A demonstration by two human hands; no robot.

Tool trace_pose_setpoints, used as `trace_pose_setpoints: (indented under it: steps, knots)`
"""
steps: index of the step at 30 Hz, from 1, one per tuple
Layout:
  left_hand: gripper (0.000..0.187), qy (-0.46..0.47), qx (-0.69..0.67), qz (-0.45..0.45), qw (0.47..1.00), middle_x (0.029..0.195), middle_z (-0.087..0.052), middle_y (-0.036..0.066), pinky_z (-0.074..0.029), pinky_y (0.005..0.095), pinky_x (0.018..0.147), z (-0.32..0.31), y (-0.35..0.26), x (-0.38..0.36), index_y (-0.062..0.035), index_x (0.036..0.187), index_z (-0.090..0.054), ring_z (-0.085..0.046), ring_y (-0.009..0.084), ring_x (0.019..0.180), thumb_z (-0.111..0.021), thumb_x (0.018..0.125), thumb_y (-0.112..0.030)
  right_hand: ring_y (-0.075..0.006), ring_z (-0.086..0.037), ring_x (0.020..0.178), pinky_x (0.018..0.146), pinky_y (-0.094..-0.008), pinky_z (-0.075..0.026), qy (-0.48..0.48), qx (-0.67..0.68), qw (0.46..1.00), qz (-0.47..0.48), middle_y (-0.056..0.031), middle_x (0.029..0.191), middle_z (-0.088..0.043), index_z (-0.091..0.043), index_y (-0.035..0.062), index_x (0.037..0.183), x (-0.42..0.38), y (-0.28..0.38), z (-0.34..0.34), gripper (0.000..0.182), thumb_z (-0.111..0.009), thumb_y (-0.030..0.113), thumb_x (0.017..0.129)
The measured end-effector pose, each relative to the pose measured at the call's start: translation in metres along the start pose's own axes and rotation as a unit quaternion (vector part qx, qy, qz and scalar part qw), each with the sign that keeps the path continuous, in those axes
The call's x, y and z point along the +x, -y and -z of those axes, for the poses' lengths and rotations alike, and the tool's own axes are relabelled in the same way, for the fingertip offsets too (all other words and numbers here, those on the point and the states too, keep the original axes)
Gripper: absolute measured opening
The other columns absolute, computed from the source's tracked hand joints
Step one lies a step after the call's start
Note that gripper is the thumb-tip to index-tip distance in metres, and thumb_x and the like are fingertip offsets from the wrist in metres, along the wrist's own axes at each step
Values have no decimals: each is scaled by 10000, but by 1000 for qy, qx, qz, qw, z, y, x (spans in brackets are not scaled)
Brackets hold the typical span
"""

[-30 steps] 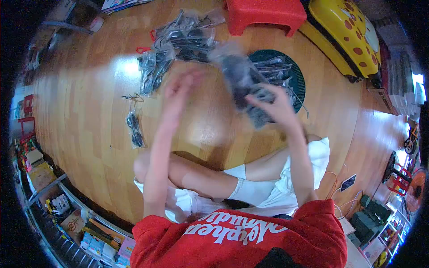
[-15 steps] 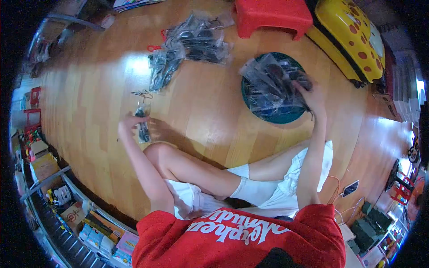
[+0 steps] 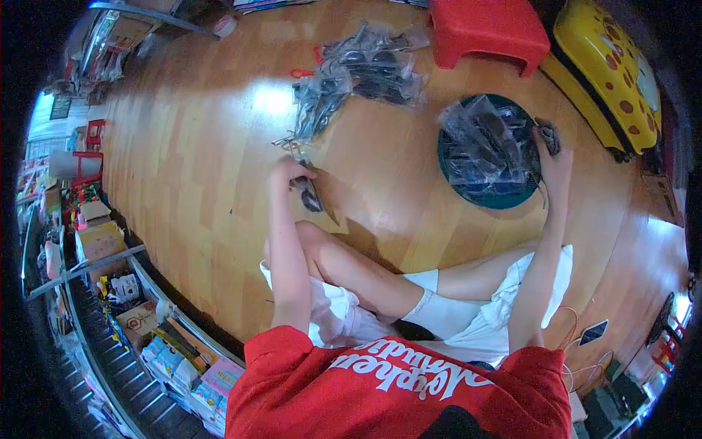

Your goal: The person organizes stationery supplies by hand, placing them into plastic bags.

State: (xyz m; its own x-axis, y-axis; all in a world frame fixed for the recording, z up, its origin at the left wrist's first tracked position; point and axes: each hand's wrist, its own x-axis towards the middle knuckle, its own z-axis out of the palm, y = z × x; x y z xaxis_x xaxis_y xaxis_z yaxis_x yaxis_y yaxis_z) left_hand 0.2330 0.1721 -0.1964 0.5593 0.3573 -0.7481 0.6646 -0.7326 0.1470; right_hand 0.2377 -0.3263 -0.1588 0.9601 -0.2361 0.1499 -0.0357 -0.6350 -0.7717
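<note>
The left hand (image 3: 291, 173) pinches bagged sunglasses (image 3: 311, 196); the right hand (image 3: 557, 155), curled round a dark bundle (image 3: 549, 137), has moved right, off the packets (image 3: 488, 143).

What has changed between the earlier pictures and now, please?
The right hand let the large bag go onto the green tray, moved right and holds a dark item. The left hand moved left and took hold of the small bag. The bag pile, red stool and yellow suitcase stayed in place.

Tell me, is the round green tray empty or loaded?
Loaded: clear plastic bags with dark items inside lie piled on the round green tray, hiding most of its bottom.
</note>
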Motion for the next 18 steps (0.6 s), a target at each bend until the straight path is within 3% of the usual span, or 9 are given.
trace_pose_setpoints:
  steps: [5,8,11,14,18]
  knots:
    - [424,108,-92,-86,986,698,-635,117,-515,281,475,-11,-12,-13,73,871,-602,-644,182,622,-809,625,-202,-163,-625,861,786,-281,-464,-13,76,997,14,-121,899,-668,-621,3,1038,-8,28,-8,275,-642,189,837]
    - [329,-29,-17,-95,995,704,-643,130,-516,301,487,-13,-25,-51,72,862,-612,-647,188,609,-765,684,-160,-147,-619,832,769,-269,-463,9,110,994,14,-121,881,-666,-617,-14,1019,-17,51,-17,269,-655,172,828]
    - [283,-66,-47,-149,985,709,-648,146,-519,302,546,-13,2,-24,73,861,-618,-649,192,625,-733,720,-143,-125,-602,771,736,-260,-463,36,103,994,25,-103,856,-663,-618,-18,1002,-24,52,-25,263,-665,166,820]
    - [229,-103,6,-210,972,743,-653,166,-512,289,605,-1,12,-15,69,858,-627,-643,188,654,-680,770,-136,-123,-595,751,723,-256,-462,45,100,993,43,-91,841,-659,-621,-12,993,-26,53,-33,251,-667,160,816]
    - [233,-85,-214,-218,948,775,-646,134,-505,283,611,-4,9,-7,62,913,-616,-631,167,686,-606,847,-161,-135,-604,753,722,-251,-462,65,152,986,37,-96,835,-657,-622,3,1004,-31,57,-38,250,-669,151,809]
